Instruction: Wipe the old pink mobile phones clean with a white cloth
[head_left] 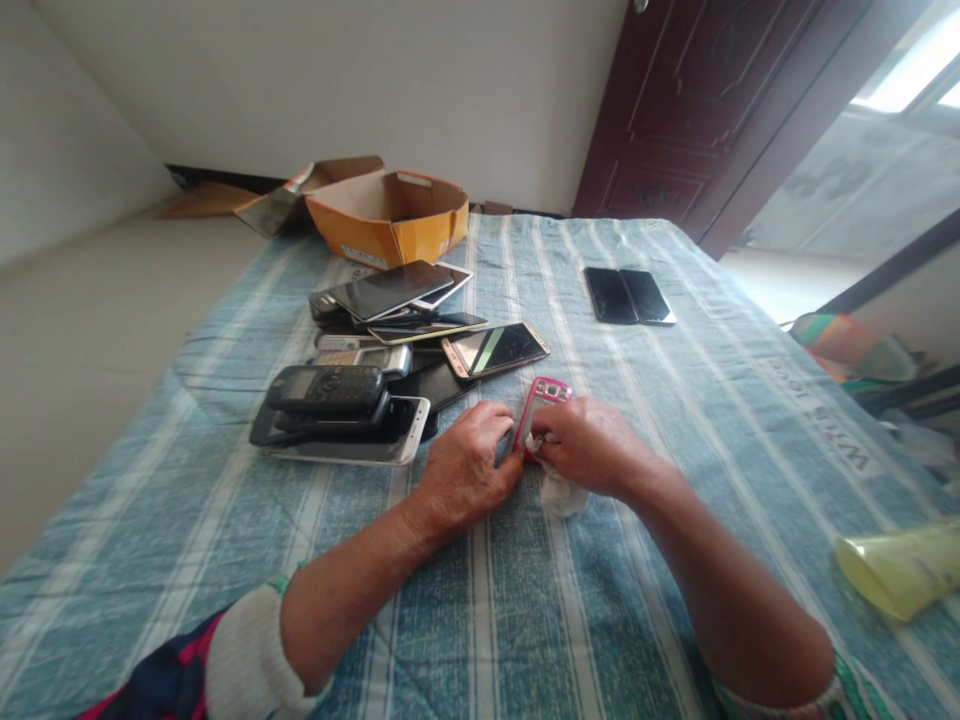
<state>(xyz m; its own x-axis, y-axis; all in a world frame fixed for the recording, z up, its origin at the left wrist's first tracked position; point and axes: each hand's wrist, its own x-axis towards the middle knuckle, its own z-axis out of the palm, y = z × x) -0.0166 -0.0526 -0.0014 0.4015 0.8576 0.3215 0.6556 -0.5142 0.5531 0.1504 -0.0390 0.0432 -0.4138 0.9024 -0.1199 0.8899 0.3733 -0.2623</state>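
A pink phone (552, 390) with a silver keypad lies on the striped blue cloth between my hands. My left hand (474, 462) grips its lower left side, fingers curled and thumb near the bottom end. In my right hand (589, 442) is a crumpled white tissue (561, 492), pinched and pressed on the phone's face, its loose end hanging onto the cloth. Left of my hands is a pile of several phones, with a black keypad phone (330, 388) over a white-edged smartphone (411, 430). A gold-edged phone (499, 350) lies just beyond my left hand.
An open orange cardboard box (427, 232) stands at the table's far left edge. Two dark phones (630, 297) lie side by side at the far right. A yellow translucent object (892, 570) rests at the right. A dark red door (697, 90) is behind.
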